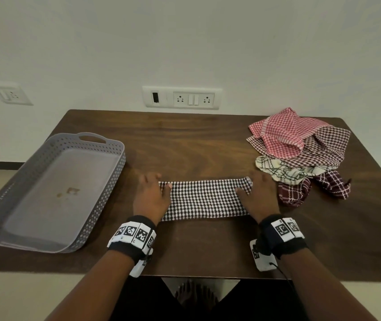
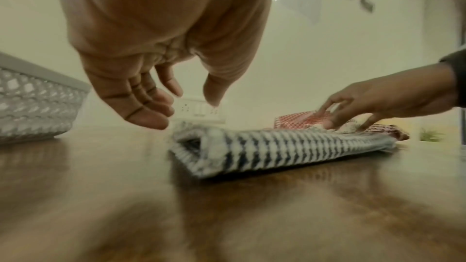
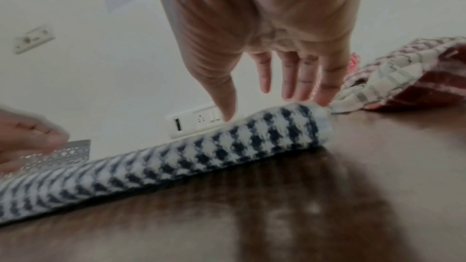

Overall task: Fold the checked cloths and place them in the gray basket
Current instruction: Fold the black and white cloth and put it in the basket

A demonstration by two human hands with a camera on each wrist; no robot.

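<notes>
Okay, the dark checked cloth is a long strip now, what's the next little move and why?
Probably fold one short end over onto the other. The dark checked cloth lies as a long strip, with the left hand and right hand open at its ends, and halving it would make a compact bundle for the empty gray basket.

Soft, even, rather dim indoor light fills all three views. The head view is sharp at centre, bowed and smeared toward 3 and 9 o'clock. Both wrist views are motion-blurred and noisy; the table (image 2: 100, 196) at 6 o'clock melts out of focus, with a dull sheen and dark shadows under each hovering hand.
</notes>
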